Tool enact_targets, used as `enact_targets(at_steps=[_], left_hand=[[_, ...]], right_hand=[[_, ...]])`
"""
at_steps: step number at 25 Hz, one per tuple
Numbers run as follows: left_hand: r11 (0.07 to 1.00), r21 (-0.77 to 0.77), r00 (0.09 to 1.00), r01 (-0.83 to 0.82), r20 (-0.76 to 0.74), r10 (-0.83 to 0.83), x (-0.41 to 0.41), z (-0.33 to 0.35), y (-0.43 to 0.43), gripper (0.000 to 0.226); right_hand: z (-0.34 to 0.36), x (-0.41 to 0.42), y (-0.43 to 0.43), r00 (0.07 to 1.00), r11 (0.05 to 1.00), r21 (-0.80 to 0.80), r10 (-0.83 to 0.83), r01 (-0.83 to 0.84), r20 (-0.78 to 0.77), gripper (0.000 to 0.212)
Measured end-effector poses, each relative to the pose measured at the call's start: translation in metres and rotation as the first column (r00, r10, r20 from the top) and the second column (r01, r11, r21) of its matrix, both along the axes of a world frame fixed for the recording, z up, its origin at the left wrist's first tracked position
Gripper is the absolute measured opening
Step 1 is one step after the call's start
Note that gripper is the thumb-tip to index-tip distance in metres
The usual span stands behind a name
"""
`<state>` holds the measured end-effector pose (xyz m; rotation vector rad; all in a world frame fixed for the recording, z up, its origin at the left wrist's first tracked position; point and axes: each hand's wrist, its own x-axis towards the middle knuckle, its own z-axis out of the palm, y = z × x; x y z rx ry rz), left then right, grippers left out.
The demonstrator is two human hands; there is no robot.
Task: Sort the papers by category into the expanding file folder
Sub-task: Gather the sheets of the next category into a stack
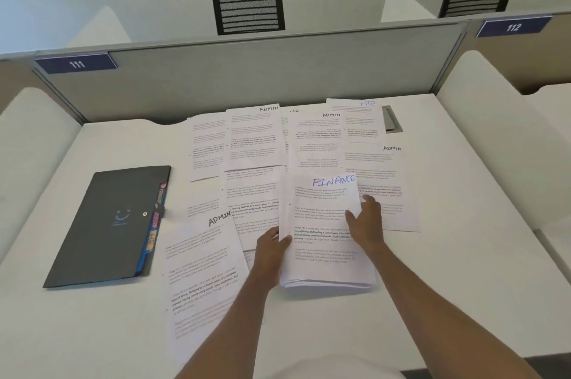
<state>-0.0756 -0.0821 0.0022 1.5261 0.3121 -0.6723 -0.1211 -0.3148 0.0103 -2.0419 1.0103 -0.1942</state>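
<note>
Your left hand [272, 250] pinches the left edge and your right hand [364, 221] lies flat, fingers spread, on the thin white "FINANCE"-headed paper stack [324, 242] mid-desk: it's light, floppy, likely slippery, so probably grip both long edges.

Just one view here, a wide-angle head cam looking forward and steeply down over the white desk [92, 332], fairly close. Near edge sits at the bottom, the grey divider [247, 82] runs across the far side, chairs beyond.
</note>
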Motion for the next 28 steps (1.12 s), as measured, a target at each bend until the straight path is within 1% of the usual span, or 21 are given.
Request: enact_targets(at_steps=[2, 3, 4, 6, 7, 8, 9, 10, 11, 12, 15, 17, 19, 22, 25, 28], left_hand=[[0.998, -0.057, 0.999, -0.034, -0.032, 0.032, 0.002, 0.005, 0.004, 0.022], [0.995, -0.089, 0.999, -0.038, -0.038, 0.035, 0.003, 0.009, 0.007, 0.022], [0.992, -0.123, 0.999, -0.035, -0.036, 0.031, 0.003, 0.011, 0.010, 0.023], [0.982, -0.189, 1.000, -0.028, -0.013, 0.026, 0.005, 0.016, 0.016, 0.024], [0.977, -0.212, 1.000, -0.026, -0.003, 0.026, 0.005, 0.018, 0.020, 0.025], [0.973, -0.230, 1.000, -0.024, 0.003, 0.025, 0.005, 0.020, 0.022, 0.026], [0.970, -0.241, 1.000, -0.015, 0.007, 0.018, 0.005, 0.023, 0.024, 0.027], [0.969, -0.247, 1.000, -0.001, 0.012, 0.004, 0.005, 0.026, 0.026, 0.027], [0.969, -0.246, 1.000, 0.021, 0.021, -0.016, 0.005, 0.031, 0.028, 0.027], [0.971, -0.234, 0.999, 0.040, 0.031, -0.034, 0.006, 0.037, 0.029, 0.027], [0.977, -0.206, 0.996, 0.059, 0.084, -0.042, 0.018, 0.055, 0.031, 0.025], [0.977, -0.205, 0.988, 0.064, 0.154, -0.032, 0.028, 0.073, 0.031, 0.027], [0.976, -0.190, 0.969, 0.108, 0.238, -0.060, 0.034, 0.092, 0.030, 0.028], [0.965, -0.186, 0.931, 0.185, 0.347, -0.112, 0.035, 0.110, 0.024, 0.027], [0.969, -0.173, 0.913, 0.179, 0.397, -0.098, 0.030, 0.113, 0.019, 0.027], [0.977, -0.123, 0.895, 0.176, 0.433, -0.107, 0.021, 0.103, 0.016, 0.023]], right_hand=[[0.000, -0.001, -0.001, 1.000, 0.996, -0.085, 0.001, 0.000, 0.011, 0.073], [0.005, 0.000, -0.002, 0.999, 0.997, -0.073, -0.002, 0.004, 0.032, 0.076], [0.008, 0.002, -0.003, 0.998, 1.000, -0.022, -0.009, 0.010, 0.058, 0.078], [0.020, 0.006, -0.003, 0.997, 0.986, 0.164, -0.032, 0.020, 0.073, 0.078], [0.026, 0.007, -0.004, 0.996, 0.952, 0.305, -0.053, 0.027, 0.076, 0.072], [0.031, 0.008, -0.005, 0.993, 0.883, 0.469, -0.069, 0.017, 0.093, 0.062], [0.035, 0.008, -0.006, 0.992, 0.792, 0.610, -0.063, -0.018, 0.111, 0.049], [0.038, 0.007, -0.006, 0.990, 0.715, 0.697, -0.042, -0.066, 0.136, 0.037], [0.040, 0.007, -0.005, 0.987, 0.684, 0.721, -0.011, -0.112, 0.163, 0.032], [0.042, 0.008, -0.003, 0.982, 0.684, 0.716, 0.010, -0.143, 0.187, 0.030], [0.054, 0.009, 0.005, 0.957, 0.749, 0.624, 0.047, -0.224, 0.287, 0.031], [0.067, 0.009, 0.012, 0.933, 0.775, 0.567, 0.081, -0.280, 0.350, 0.029], [0.076, 0.009, 0.021, 0.906, 0.787, 0.525, 0.099, -0.324, 0.411, 0.028], [0.088, 0.005, 0.032, 0.873, 0.781, 0.527, 0.047, -0.336, 0.486, 0.031], [0.090, -0.006, 0.038, 0.856, 0.772, 0.545, -0.003, -0.326, 0.517, 0.027], [0.081, -0.016, 0.046, 0.875, 0.781, 0.530, 0.043, -0.331, 0.482, 0.028]])
